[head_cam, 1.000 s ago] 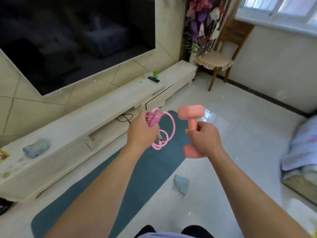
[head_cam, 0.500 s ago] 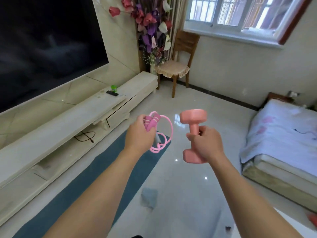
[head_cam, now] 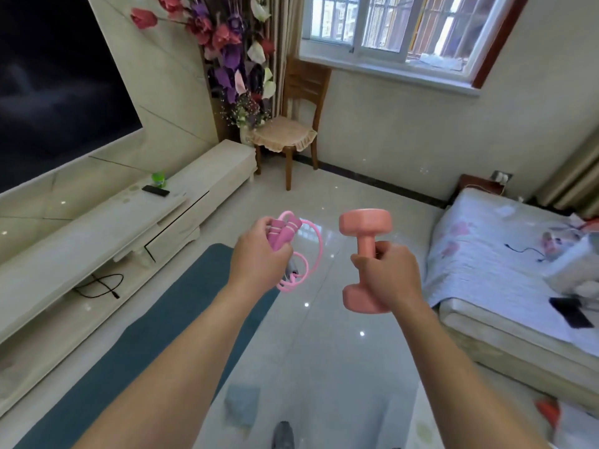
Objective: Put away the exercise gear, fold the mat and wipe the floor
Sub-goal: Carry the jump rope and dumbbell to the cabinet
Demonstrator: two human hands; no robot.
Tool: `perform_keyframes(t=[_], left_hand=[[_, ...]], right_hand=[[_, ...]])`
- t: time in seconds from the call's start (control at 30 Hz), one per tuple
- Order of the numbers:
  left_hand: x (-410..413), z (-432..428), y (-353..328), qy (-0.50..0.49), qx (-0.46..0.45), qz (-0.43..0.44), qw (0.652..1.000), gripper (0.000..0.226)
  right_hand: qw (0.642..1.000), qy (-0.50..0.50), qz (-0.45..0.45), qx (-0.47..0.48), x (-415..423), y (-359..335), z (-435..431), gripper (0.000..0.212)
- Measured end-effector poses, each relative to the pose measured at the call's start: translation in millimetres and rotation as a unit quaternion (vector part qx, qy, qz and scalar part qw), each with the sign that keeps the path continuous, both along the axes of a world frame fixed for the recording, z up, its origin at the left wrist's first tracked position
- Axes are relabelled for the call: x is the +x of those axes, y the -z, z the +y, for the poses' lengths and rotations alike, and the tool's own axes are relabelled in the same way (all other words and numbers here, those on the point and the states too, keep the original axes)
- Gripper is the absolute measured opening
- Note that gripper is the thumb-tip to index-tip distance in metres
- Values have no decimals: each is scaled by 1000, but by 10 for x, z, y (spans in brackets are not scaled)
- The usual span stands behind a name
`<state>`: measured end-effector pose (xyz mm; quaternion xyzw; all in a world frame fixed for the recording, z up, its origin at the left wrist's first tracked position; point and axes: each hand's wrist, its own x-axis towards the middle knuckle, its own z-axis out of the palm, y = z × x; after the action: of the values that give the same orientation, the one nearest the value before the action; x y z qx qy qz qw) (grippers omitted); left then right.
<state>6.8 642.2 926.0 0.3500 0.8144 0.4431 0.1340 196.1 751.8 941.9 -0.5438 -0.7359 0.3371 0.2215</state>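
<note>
Pink dumbbell [head_cam: 364, 222] is held tight in my right grip [head_cam: 385, 277], the jump rope [head_cam: 311, 251] is bunched in my left grip [head_cam: 259, 260] above the mat [head_cam: 162, 335], so I think I'm putting gear away and next need a spot for it.

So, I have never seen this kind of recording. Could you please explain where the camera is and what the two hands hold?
No machine here: a person wears one wide camera on the head, looking forward and down, so you see their own two arms. The left hand holds a coiled pink jump rope by its handles. The right hand holds a pink dumbbell roughly upright by its bar. Below, on the shiny floor, lie a long blue mat and a small grey-blue cloth. A low white cabinet stands on the left, a bed on the right.
</note>
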Motion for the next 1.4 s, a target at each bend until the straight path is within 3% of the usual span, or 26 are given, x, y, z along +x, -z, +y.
perform_keyframes(t=[0.47, 0.87, 1.4], left_hand=[[-620, 1720, 70, 43, 7, 17, 999, 22], [-1175, 3513, 158, -21, -3, 36, 999, 31], [-2987, 4820, 281, -135, 11, 30, 990, 16]], right_hand=[[999, 40, -4, -12, -510, 72, 1597, 15], [999, -42, -7, -18, -1245, 141, 3682, 14], [986, -159, -32, -24, -3353, 244, 5367, 9]])
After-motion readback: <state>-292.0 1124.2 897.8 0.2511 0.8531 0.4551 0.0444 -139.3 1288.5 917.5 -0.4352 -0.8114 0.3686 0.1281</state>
